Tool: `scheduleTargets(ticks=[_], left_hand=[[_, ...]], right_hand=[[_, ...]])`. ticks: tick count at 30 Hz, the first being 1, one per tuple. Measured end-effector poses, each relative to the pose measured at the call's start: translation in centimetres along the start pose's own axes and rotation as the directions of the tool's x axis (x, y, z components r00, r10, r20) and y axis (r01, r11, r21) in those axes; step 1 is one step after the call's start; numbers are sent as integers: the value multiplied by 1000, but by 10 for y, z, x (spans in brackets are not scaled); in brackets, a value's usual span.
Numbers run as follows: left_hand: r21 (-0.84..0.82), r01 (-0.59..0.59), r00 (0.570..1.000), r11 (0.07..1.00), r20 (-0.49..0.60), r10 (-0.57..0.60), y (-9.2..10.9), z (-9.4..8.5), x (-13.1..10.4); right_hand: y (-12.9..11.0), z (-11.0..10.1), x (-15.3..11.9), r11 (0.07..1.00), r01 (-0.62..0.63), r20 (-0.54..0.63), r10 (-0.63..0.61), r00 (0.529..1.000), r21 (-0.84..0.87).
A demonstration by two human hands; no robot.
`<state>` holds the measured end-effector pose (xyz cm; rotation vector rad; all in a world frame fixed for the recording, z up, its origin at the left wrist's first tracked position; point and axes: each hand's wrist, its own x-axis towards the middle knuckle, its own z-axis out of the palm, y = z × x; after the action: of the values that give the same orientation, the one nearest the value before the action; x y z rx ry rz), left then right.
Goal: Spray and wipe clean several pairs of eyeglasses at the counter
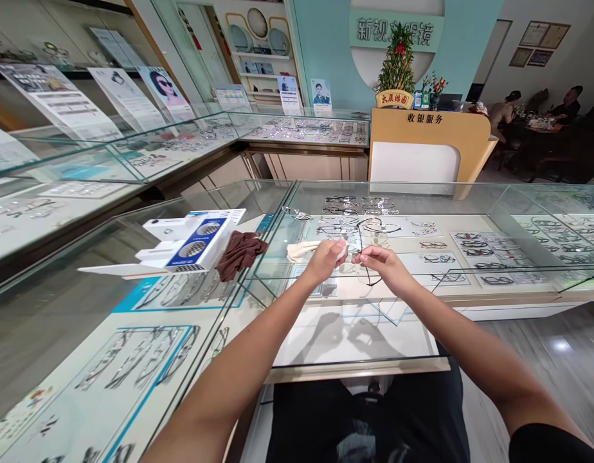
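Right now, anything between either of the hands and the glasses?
Left hand: yes, a small white piece, maybe tissue, sits at its fingertips on the side facing the glasses. Right hand: nothing visible; it appears to pinch them directly.

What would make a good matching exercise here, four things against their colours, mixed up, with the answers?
Things
1. Box on the glass counter
2. Cloth beside the box
3. Glasses in the right hand
4. Cloth by the left hand

Colours
A. Cream
B. Blue and white
C. Dark, at least along the arms
D. Brown

Right pairs: 1-B, 2-D, 3-C, 4-A.
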<state>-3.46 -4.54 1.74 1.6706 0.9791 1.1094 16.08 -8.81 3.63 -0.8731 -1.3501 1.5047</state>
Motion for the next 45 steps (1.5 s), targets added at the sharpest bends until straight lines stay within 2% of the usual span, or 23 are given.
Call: scheduleTargets(ticks=[3, 7, 10, 15, 17, 19, 21, 23, 24, 26, 27, 29, 32, 34, 43, 45], left_hand=[[-84, 48, 998, 995, 46, -44, 1, 0, 2], [-207, 84, 986, 975, 160, -51, 3, -2, 5], [-123, 36, 979, 992, 206, -10, 2, -1, 2], [240, -56, 979, 969, 204, 6, 0, 8, -7], [227, -63, 978, 972, 209, 15, -1, 8, -6], [102, -70, 979, 992, 196, 49, -4, 2, -2], [-8, -64, 995, 998, 72, 65, -8, -12, 6], [-39, -49, 983, 998, -180, 41, -16, -31, 14], [-16, -34, 945, 999, -325, 27, -22, -41, 18], [62, 57, 831, 996, -556, -12, -33, -64, 25], [108, 115, 774, 987, -632, -21, -39, -74, 27], [183, 226, 696, 957, -717, -28, -51, -92, 28], [254, 366, 638, 895, -769, -43, -64, -108, 24], [288, 424, 625, 859, -780, -47, -68, -113, 20], [357, 479, 692, 802, -716, -94, -65, -109, 17], [350, 471, 690, 810, -718, -91, -60, -105, 16]], right_hand=[[1, 1, -1, 1000, -12, 16, 13, 1000, -2], [2, -5, 2, 999, 18, -34, -16, 999, 48], [0, -8, 4, 992, 40, -94, -28, 995, 120], [-3, -7, 4, 988, 47, -102, -32, 994, 150], [-4, -6, 3, 989, 48, -96, -34, 995, 142], [-6, -6, 2, 987, 49, -107, -33, 994, 151], [-7, -7, 2, 983, 51, -123, -30, 992, 174], [-8, -9, 3, 981, 55, -138, -29, 990, 187], [-8, -11, 3, 981, 57, -144, -30, 989, 184], [-8, -13, 4, 984, 59, -153, -33, 988, 166], [-8, -15, 4, 986, 60, -155, -35, 987, 157], [-7, -17, 5, 987, 59, -158, -35, 987, 147], [-7, -20, 6, 990, 56, -164, -34, 986, 133], [-7, -21, 7, 990, 58, -169, -37, 985, 125], [-9, -22, 8, 989, 69, -182, -44, 982, 133], [-10, -22, 8, 989, 67, -185, -41, 982, 135]])
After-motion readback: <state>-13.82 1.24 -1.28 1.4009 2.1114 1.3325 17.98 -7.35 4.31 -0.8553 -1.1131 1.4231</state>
